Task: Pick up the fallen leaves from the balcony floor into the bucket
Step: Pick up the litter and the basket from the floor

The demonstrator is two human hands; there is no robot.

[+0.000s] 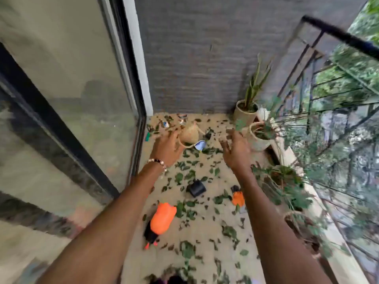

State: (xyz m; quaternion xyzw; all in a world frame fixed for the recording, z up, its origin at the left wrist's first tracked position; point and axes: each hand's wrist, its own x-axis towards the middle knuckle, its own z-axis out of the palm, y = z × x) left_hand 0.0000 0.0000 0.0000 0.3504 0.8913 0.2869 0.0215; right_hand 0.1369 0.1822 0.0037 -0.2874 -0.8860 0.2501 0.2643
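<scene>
Neither grip holds anything: the left hand (167,148) and right hand (235,149) reach forward at mid-frame, fingers loosely spread. Fallen leaves (190,214) litter the balcony floor (207,226) below and nearer the viewer, under both hands alike; no bucket is identifiable.

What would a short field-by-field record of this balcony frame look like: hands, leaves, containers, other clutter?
left hand: left hand raised, fingers spread, holding nothing
right hand: right hand raised, fingers spread, holding nothing
leaves: scattered green fallen leaves across the beige balcony floor
bucket: none clearly identifiable
basket: tipped woven straw basket on the floor
clutter: orange plastic bottle, small black pot on its side
plants: potted plants along the black metal railing
</scene>
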